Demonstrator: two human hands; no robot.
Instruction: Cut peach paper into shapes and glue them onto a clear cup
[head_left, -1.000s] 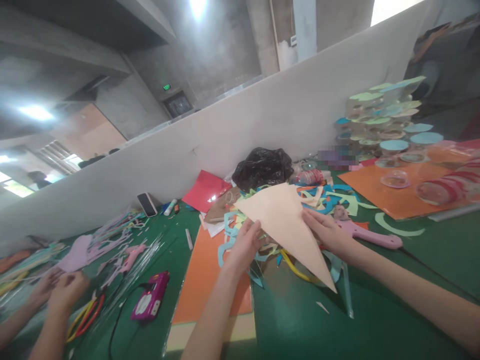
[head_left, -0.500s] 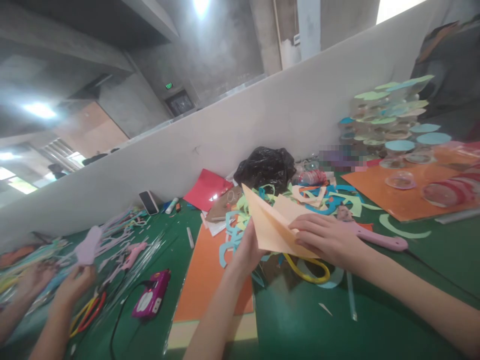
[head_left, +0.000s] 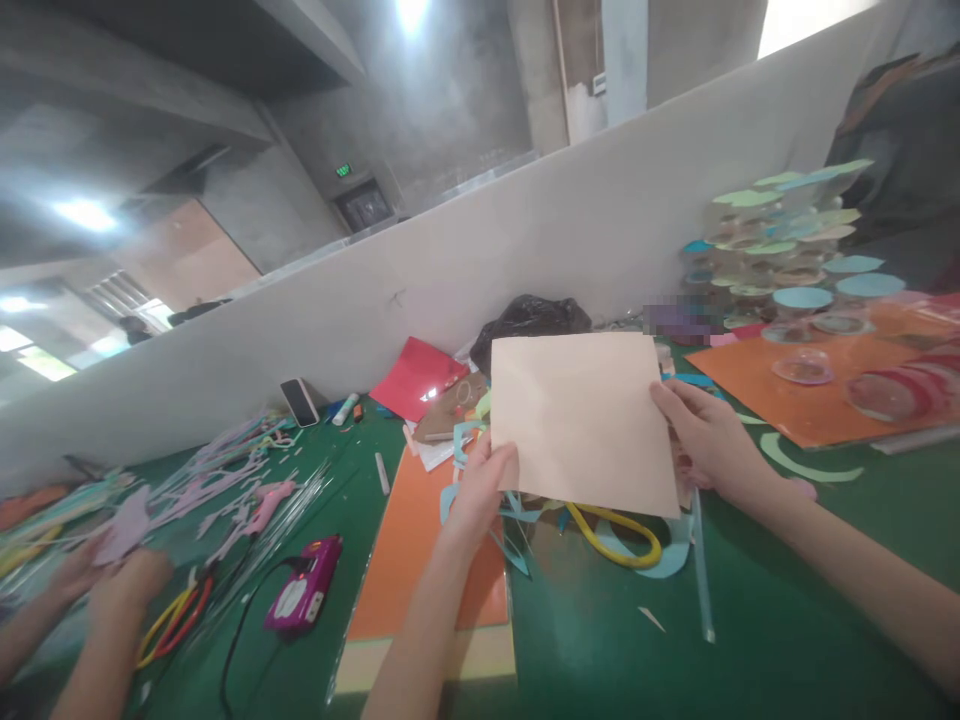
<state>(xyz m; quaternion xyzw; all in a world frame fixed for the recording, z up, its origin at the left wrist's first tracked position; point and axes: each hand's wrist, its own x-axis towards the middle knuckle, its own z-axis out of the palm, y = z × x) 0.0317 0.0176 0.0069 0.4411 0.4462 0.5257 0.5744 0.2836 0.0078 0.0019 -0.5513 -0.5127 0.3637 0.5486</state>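
Note:
A pale peach sheet of paper (head_left: 581, 420) is held up above the table, its flat face toward me. My left hand (head_left: 484, 480) pinches its lower left edge, thumb in front. At the right edge, my right hand (head_left: 701, 430) grips the sheet with the thumb on the near side and the other fingers partly hidden behind. Beneath the paper lie cut paper scraps and the yellow handle loop (head_left: 622, 545) of a tool whose other end is covered. Pale blue paper scraps (head_left: 667, 550) surround that loop.
An orange paper stack (head_left: 420, 560) lies left of centre, beside a purple box with a cable (head_left: 304, 585). On the far left, another person's hands (head_left: 124, 580) hold a lilac paper piece. A black plastic bag (head_left: 536, 315) sits by the partition; cups with paper discs (head_left: 802, 300) stand right.
The folded peach paper has been opened out flat and turned to face me. My right hand has moved right to its edge. The other person's lilac piece has moved lower left.

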